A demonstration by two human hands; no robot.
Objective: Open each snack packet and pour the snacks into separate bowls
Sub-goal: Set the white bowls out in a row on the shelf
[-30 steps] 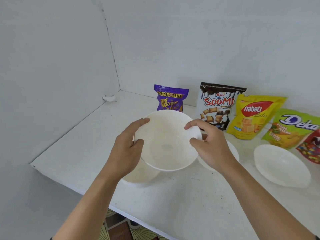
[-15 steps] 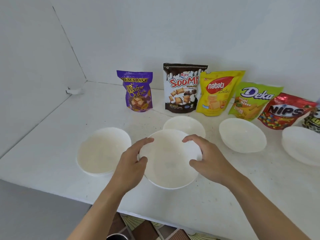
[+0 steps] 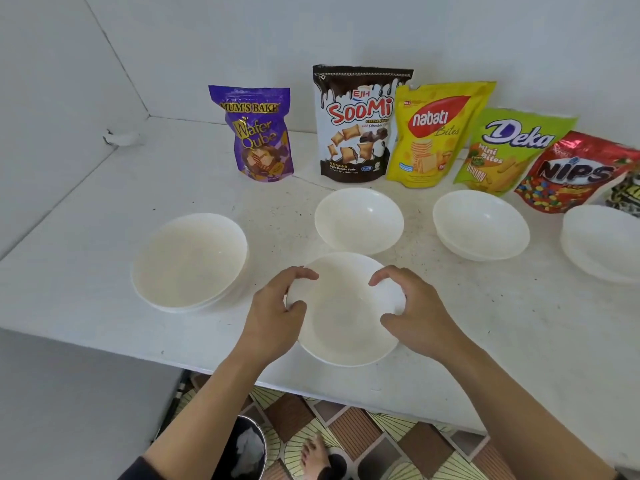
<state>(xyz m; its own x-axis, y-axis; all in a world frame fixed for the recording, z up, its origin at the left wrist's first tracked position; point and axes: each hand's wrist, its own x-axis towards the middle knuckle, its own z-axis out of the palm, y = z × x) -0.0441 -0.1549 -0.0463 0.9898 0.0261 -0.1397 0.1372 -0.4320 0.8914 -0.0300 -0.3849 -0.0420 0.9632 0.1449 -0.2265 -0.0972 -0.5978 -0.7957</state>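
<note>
**Figure: An empty bowl held by both grips before a row of unopened packets**

We are looking first at the held bowl (image 3: pixel 346 317), white, round and empty, lying at the near edge of the tabletop (image 3: pixel 104 237) directly in front of the person. The left grip (image 3: pixel 277 313) is grasping its left rim and the right grip (image 3: pixel 415 313) its right rim, each with thumb and forefinger curling over the edge. The bowl is thus sitting squarely between the two grips, neither being nearer, and being round it is offering no long axis.

We are judging that setting this bowl in place is the step in hand. The middle bowl (image 3: pixel 358 220) is standing just beyond it, so the free ground is lying ahead-left and ahead-right.

Moving outward, the left bowl (image 3: pixel 190 261) and the right bowl (image 3: pixel 481 225) are flanking the middle one. Behind them, the Wafer Qube packet (image 3: pixel 258 133), Soomi packet (image 3: pixel 358 126), Nabati packet (image 3: pixel 436 133), Deka packet (image 3: pixel 509 150) and Nips packet (image 3: pixel 571 174) are standing along the wall, all seemingly sealed.

We are unable to tell whether the held bowl is touching the tabletop or hovering just above it. The frame is cutting off the far-right bowl (image 3: pixel 602 244) and most of a sixth packet (image 3: pixel 628 192), whose label we are not reading. The left bowl is showing a doubled rim and may be a stack.
</note>
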